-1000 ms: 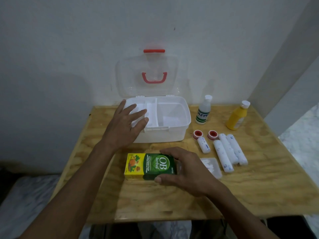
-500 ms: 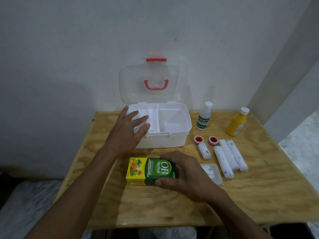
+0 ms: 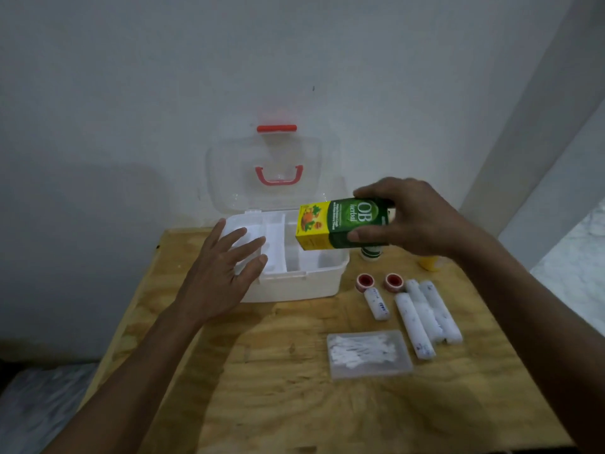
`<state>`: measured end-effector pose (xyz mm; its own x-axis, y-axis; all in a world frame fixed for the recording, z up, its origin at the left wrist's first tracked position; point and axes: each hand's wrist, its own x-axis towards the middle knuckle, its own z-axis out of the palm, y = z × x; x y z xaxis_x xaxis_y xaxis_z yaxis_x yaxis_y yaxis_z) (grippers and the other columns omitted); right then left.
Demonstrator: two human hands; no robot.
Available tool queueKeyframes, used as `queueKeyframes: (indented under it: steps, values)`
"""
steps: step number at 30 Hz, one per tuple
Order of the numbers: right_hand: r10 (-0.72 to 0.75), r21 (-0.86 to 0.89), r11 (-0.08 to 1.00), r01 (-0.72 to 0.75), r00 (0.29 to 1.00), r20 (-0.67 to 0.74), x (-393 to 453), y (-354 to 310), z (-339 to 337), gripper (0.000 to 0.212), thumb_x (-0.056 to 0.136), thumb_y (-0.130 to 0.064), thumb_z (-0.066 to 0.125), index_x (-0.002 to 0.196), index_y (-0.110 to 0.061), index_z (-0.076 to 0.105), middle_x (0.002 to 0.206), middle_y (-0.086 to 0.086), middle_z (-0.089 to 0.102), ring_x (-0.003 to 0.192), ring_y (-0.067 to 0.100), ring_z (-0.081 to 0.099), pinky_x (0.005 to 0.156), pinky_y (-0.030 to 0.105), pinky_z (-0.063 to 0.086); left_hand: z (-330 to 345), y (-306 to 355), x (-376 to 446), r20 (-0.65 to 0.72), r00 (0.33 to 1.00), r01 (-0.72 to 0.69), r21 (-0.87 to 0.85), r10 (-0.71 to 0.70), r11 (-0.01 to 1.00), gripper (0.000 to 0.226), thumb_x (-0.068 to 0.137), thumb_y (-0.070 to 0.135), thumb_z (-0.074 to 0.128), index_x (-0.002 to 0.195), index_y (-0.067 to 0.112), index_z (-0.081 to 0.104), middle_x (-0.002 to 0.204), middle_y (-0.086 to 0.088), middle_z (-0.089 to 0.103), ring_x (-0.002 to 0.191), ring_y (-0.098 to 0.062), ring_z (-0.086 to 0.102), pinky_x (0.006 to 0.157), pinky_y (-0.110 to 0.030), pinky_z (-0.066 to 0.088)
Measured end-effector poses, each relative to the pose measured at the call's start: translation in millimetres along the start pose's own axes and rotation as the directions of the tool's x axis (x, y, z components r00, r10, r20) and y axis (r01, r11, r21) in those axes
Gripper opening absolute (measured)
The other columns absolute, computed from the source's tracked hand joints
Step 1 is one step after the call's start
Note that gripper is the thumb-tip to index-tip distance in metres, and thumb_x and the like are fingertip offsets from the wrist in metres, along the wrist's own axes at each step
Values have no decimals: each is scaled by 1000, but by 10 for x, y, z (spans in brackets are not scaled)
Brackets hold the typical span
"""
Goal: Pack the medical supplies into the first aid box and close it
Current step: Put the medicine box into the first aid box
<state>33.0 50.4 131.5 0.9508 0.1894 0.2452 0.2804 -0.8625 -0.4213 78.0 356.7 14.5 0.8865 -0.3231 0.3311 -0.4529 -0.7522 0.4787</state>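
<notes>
The white first aid box (image 3: 304,285) stands open at the back of the wooden table, its clear lid (image 3: 229,178) with red handle upright against the wall. My right hand (image 3: 412,221) grips a green and yellow medicine carton (image 3: 340,224) in the air over the box's right compartment. Spread flat, my left hand (image 3: 222,273) rests on the box's front left corner. Several white bandage rolls (image 3: 422,316), two red tape rolls (image 3: 379,281) and a clear pack of cotton swabs (image 3: 368,353) lie on the table to the right.
A small white bottle (image 3: 371,252) and a yellow bottle (image 3: 430,262) stand behind the carton and my right wrist, mostly hidden. The wooden table (image 3: 294,404) ends near the bottom of the view. A grey wall rises right behind the box.
My right hand has lifted the medicine carton off the table and carried it up and right, over the open box. My left hand stays on the box.
</notes>
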Motion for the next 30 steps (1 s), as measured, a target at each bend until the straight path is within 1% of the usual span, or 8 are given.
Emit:
queueKeyframes:
  steps: [3, 7, 9, 14, 19, 22, 26, 30]
  values:
    - [-18, -155, 987, 34, 994, 106, 346, 13, 35, 69, 75, -46, 79, 133, -15, 58, 118, 4, 63, 100, 16, 56, 80, 28, 47, -10, 12, 6, -1, 1000, 3, 0, -3, 1000, 61, 85, 67, 31, 132, 36, 55, 151, 2, 40, 144, -1, 1, 118, -33, 8]
    - [-21, -255, 964, 76, 977, 210, 606, -20, 164, 69, 71, -49, 80, 129, -17, 60, 118, 3, 62, 100, 18, 56, 84, 35, 53, -5, 38, 2, -33, 999, -27, -5, 26, 1000, 60, 87, 64, 32, 132, 34, 56, 149, 1, 42, 134, 17, -6, 117, -29, 4]
    - [-22, -262, 961, 87, 971, 240, 681, -47, 260, 70, 70, -50, 81, 129, -18, 60, 118, 2, 61, 98, 17, 55, 84, 35, 53, 1, 35, -3, -44, 998, -47, -6, 47, 999, 58, 88, 63, 33, 132, 32, 56, 148, 0, 44, 131, 23, -9, 117, -30, 4]
    - [-17, -263, 960, 100, 954, 300, 790, -117, 485, 69, 72, -50, 80, 129, -19, 58, 109, -4, 52, 96, 14, 50, 80, 30, 50, 19, -18, -3, -5, 1000, 3, 19, -3, 1000, 60, 86, 67, 30, 134, 38, 53, 152, 5, 38, 147, -7, 3, 114, -32, 7]
    - [-22, -210, 973, 97, 942, 336, 810, -141, 690, 68, 75, -48, 79, 131, -17, 57, 116, 1, 58, 97, 15, 53, 76, 25, 47, 37, -22, 6, 4, 1000, 17, 30, -17, 999, 60, 87, 67, 29, 134, 38, 52, 153, 6, 36, 148, -13, 5, 113, -34, 9]
    - [-15, -193, 977, 93, 929, 369, 809, -152, 776, 64, 76, -49, 78, 128, -16, 59, 113, 2, 61, 94, 15, 54, 72, 24, 44, 36, -15, 12, 5, 999, 31, 31, -32, 999, 63, 86, 68, 27, 134, 38, 53, 153, 6, 35, 148, -14, 5, 114, -36, 10]
    - [12, -163, 985, 56, 920, 393, 763, -145, 830, 66, 76, -47, 79, 131, -16, 58, 119, 2, 61, 99, 17, 56, 82, 28, 50, 39, -7, 18, 2, 1000, 24, 30, -24, 999, 63, 85, 69, 26, 134, 38, 53, 153, 6, 36, 148, -15, 6, 112, -34, 7]
    - [20, -257, 960, 116, 880, 474, 770, -169, 881, 64, 73, -46, 81, 127, -19, 60, 118, -1, 62, 98, 16, 56, 85, 32, 50, 33, -13, 15, 4, 1000, 22, 34, -22, 999, 65, 85, 70, 25, 134, 38, 52, 153, 6, 36, 148, -15, 6, 112, -34, 7]
